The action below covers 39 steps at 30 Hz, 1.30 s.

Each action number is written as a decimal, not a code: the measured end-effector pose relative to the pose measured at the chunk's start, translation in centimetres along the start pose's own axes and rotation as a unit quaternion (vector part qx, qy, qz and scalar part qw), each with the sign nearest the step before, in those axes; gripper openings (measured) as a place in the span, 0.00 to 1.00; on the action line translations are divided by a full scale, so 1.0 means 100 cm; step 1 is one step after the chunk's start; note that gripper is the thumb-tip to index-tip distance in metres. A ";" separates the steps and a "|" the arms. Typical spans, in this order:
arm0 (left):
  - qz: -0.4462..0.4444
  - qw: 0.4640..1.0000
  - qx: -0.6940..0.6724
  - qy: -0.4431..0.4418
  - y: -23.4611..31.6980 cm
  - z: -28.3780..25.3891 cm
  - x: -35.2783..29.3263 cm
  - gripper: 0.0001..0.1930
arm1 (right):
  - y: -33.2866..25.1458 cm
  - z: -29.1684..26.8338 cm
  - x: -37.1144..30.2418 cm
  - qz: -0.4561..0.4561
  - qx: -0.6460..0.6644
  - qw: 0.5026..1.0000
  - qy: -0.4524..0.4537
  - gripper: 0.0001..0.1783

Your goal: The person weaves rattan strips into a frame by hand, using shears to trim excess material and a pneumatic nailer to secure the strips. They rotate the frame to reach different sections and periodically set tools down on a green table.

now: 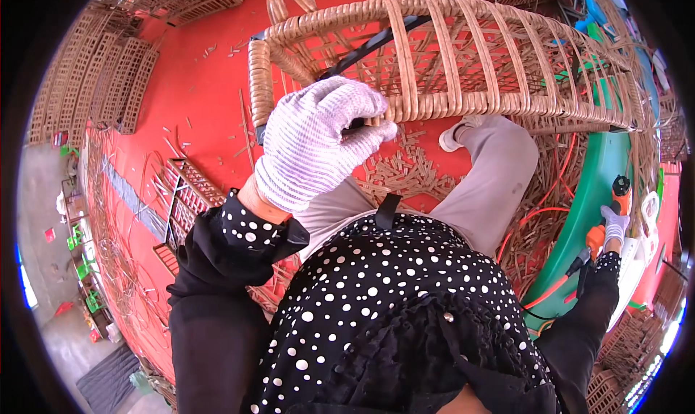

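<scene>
Gloved left hand (318, 135) grips a half-woven wicker frame (449, 106)

From where I stand, the person sits with knees apart, and the wicker frame lies crosswise in front of them, above their legs. Brown strips wrap its long rails, and looser strands criss-cross between them over a dark bar (373, 46). The left hand, in a striped knitted glove, is curled at the near rail toward the frame's left end, fingers and thumb almost meeting around it.

Well off to the right, the gloved right hand (615, 227) is closed around an orange and black tool (620, 189), beside a long green desk (575, 226). An orange hose (544, 296) trails from the tool's lower end.

Cut brown scraps (409, 166) litter the red floor (206, 73) between the feet. More woven panels (101, 81) stand at the far left, and a small dark rack (190, 197) lies near the left elbow.
</scene>
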<state>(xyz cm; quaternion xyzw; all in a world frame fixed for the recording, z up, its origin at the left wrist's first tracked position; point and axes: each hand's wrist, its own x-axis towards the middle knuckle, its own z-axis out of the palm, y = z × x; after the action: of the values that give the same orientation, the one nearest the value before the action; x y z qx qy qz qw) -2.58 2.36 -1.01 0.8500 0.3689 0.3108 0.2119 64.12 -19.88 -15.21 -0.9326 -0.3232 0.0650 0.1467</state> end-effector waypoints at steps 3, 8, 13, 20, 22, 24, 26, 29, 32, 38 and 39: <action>0.023 0.999 -0.009 0.024 -0.005 0.006 -0.002 0.14 | 0.003 -0.011 0.000 0.056 0.015 0.998 -0.031 0.39; 0.007 0.999 0.029 0.025 -0.001 0.009 0.000 0.14 | 0.010 -0.014 0.013 0.124 0.034 0.988 -0.088 0.41; 0.065 0.997 0.026 0.035 -0.008 0.006 0.003 0.14 | -0.037 -0.009 -0.014 0.124 -0.026 0.991 -0.042 0.43; 0.071 0.992 0.078 0.067 -0.001 0.013 0.004 0.15 | -0.233 -0.053 -0.092 -0.205 -0.181 0.962 0.017 0.25; 0.080 0.992 0.084 0.056 -0.004 0.011 0.003 0.15 | -0.312 -0.048 -0.136 -0.466 0.014 0.884 0.045 0.20; 0.085 0.991 0.087 0.048 -0.010 0.007 0.001 0.15 | -0.389 -0.042 -0.185 -0.619 0.041 0.783 0.042 0.20; 0.087 0.993 0.083 -0.004 -0.012 0.003 0.003 0.13 | -0.439 -0.029 -0.209 -0.719 0.073 0.691 0.007 0.24; 0.049 0.998 0.014 -0.020 -0.006 -0.006 0.005 0.13 | -0.476 0.007 -0.236 -0.735 0.108 0.669 0.027 0.25; -0.014 0.996 -0.071 -0.058 -0.010 -0.014 0.007 0.10 | -0.486 0.029 -0.234 -0.747 0.060 0.661 0.023 0.26; -0.165 0.976 -0.101 -0.099 -0.014 -0.030 0.014 0.09 | -0.491 0.027 -0.228 -0.767 0.112 0.631 -0.026 0.19; -0.167 0.976 -0.101 -0.098 -0.014 -0.031 0.014 0.09 | -0.492 0.028 -0.229 -0.769 0.123 0.627 -0.020 0.18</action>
<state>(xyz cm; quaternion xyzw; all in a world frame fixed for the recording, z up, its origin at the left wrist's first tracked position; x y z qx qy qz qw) -4.63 4.70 0.95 0.7766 0.4503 0.2220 0.3806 16.87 3.30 -1.70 -0.3167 -0.9147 -0.0139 0.2506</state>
